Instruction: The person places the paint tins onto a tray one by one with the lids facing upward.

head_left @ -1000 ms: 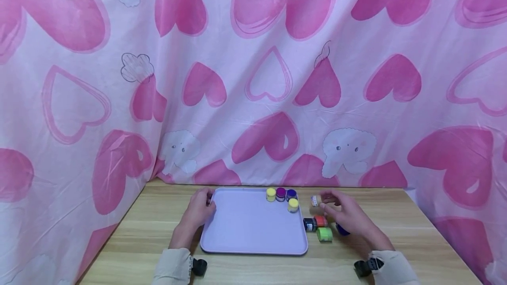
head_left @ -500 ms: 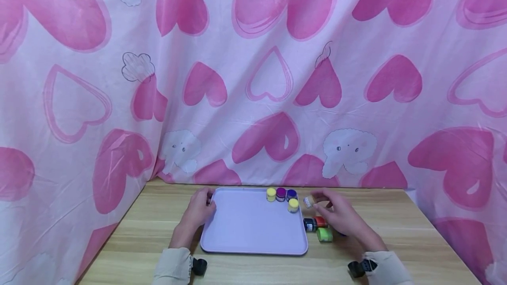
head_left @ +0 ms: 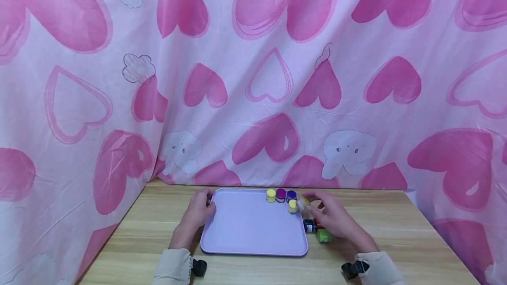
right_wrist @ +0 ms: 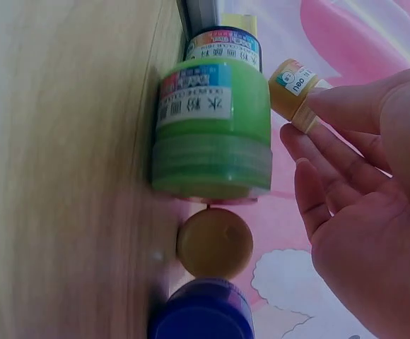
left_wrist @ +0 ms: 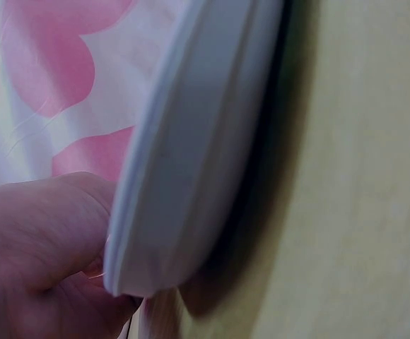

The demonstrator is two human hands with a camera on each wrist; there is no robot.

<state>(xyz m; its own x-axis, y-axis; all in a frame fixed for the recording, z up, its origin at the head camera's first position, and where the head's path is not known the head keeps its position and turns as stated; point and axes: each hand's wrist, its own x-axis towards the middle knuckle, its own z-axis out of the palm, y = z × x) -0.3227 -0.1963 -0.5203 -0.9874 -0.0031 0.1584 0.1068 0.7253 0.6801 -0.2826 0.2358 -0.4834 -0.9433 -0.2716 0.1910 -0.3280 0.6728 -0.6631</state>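
Observation:
My right hand (head_left: 334,217) pinches a small yellow-brown paint jar (right_wrist: 288,90) between thumb and fingers, raised over the right rim of the lilac tray (head_left: 249,228). With my left hand (head_left: 200,210) I grip the tray's left edge; in the left wrist view the hand (left_wrist: 46,247) is at the tray's side wall (left_wrist: 184,141). Along the tray's far right corner stand two yellow jars, one at the back (head_left: 271,195) and one nearer (head_left: 292,206), plus a purple jar (head_left: 281,195) and a dark blue jar (head_left: 291,195).
Right of the tray, on the wooden table (head_left: 150,241), lie a black jar (head_left: 310,225), a partly hidden red jar (head_left: 318,223) and a green jar (head_left: 324,235). The right wrist view also has a blue jar (right_wrist: 203,311) and a brown-topped jar (right_wrist: 215,244). A heart-patterned curtain (head_left: 253,144) hangs behind.
My right hand has moved left with the yellow-brown jar, from beside the tray to above its right rim, and the jar has tilted. The left hand stays put on the tray.

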